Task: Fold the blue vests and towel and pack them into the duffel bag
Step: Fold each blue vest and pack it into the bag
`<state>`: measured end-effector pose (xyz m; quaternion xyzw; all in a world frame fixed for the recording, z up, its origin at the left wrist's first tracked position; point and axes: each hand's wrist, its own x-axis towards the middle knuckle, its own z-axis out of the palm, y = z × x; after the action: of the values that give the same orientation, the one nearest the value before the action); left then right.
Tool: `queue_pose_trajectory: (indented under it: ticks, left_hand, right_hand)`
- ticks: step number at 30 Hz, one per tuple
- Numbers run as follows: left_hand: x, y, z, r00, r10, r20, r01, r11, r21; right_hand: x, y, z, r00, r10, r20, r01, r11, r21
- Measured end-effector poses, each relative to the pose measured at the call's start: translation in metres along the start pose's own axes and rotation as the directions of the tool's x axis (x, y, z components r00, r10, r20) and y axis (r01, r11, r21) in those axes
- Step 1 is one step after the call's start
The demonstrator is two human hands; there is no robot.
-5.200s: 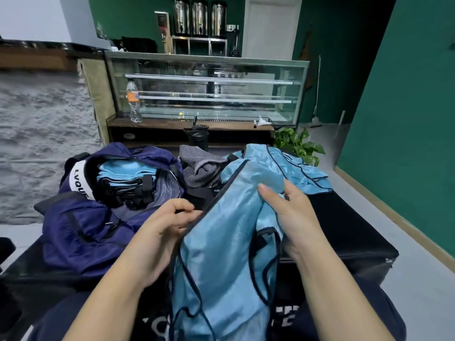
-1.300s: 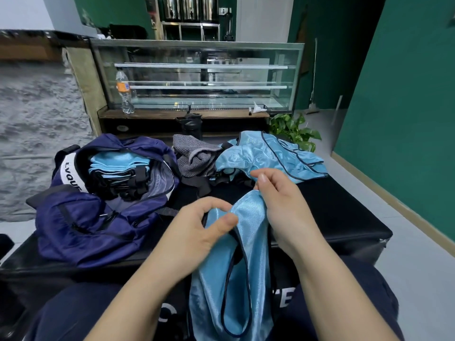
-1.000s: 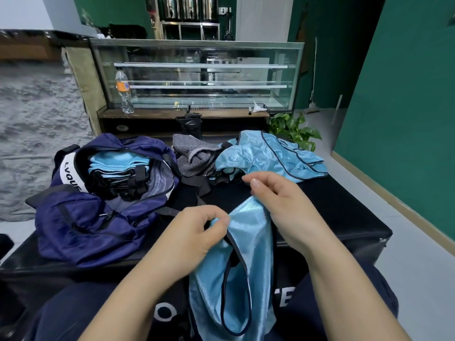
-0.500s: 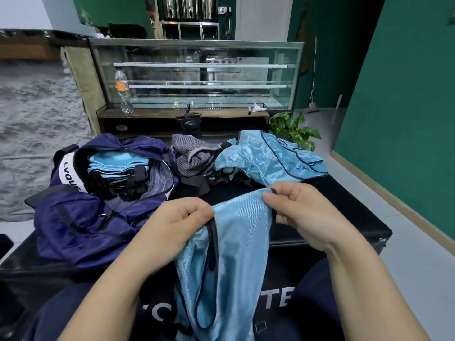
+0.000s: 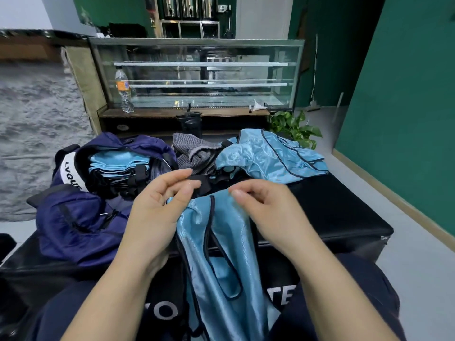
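Both hands hold the top edge of a blue vest over the lap

The left hand (image 5: 157,207) pinches the upper left corner of the vest (image 5: 221,244) with curled fingers; the right hand (image 5: 268,212) grips the upper right edge, fingers curled over the fabric. The vest hangs from both hands down across the lap, its dark trim forming loops. The duffel bag (image 5: 73,217) lies open on the black bench (image 5: 344,217), left of the hands, with folded blue vests (image 5: 118,161) stacked inside. A grey towel (image 5: 194,153) lies crumpled behind the hands, between the bag and a loose pile of vests (image 5: 268,156) at the far right of the bench. A bottle (image 5: 124,91) stands on the ledge of the glass case (image 5: 197,72) beyond
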<state>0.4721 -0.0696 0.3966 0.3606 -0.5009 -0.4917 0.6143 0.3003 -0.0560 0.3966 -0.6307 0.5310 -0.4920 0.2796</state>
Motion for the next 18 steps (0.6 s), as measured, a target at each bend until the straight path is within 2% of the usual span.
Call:
queue_pose_trajectory:
  ticks: [5, 7, 10, 12, 15, 18]
  left_hand:
    - [-0.008, 0.005, 0.008, 0.993, -0.039, 0.115, 0.052, 0.993, -0.109]
    - [-0.008, 0.004, 0.009, 0.991, -0.047, 0.129, 0.061, 0.992, -0.109]
    - [-0.002, 0.002, 0.000, 0.995, -0.012, 0.096, 0.007, 0.998, 0.060]
    - [0.000, 0.005, -0.006, 0.988, 0.040, 0.150, -0.074, 0.969, 0.236]
    - [0.003, 0.005, -0.016, 0.974, 0.009, 0.225, -0.107, 0.897, 0.429]
    - [0.007, -0.001, -0.022, 0.970, 0.014, 0.241, -0.149, 0.819, 0.555]
  right_hand:
    - [-0.002, 0.004, 0.014, 0.962, 0.037, 0.272, -0.066, 0.993, 0.100]
    - [-0.005, 0.003, 0.015, 0.963, 0.006, 0.270, -0.054, 0.984, 0.170]
    - [-0.002, 0.002, 0.009, 0.990, -0.008, 0.141, -0.031, 0.962, 0.272]
    - [0.000, 0.003, 0.001, 0.997, -0.003, 0.081, -0.021, 0.957, 0.290]
    - [0.000, 0.003, -0.003, 0.996, 0.005, 0.091, -0.029, 0.963, 0.268]
    - [-0.001, 0.003, -0.004, 0.993, 0.011, 0.115, -0.038, 0.971, 0.236]
